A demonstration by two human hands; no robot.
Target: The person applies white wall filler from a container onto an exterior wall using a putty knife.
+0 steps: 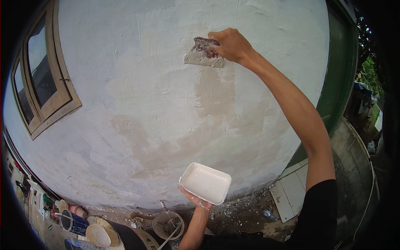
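Head view: shows the wall [158,75], right of the window [41,68], mostly whitish and apparently coated over much of its face — looks partway done. Leaves tan patches [216,89] farther right of the window and partly lower than its frame, seemingly still to cover. Supports the white tray [212,172] right of and below the window, cupped from beneath in the left hand [198,201]; cannot tell its fill. Grips the scraper [202,54] in the closed right hand [233,45], right of the window and level with its upper part — perhaps touching the wall.
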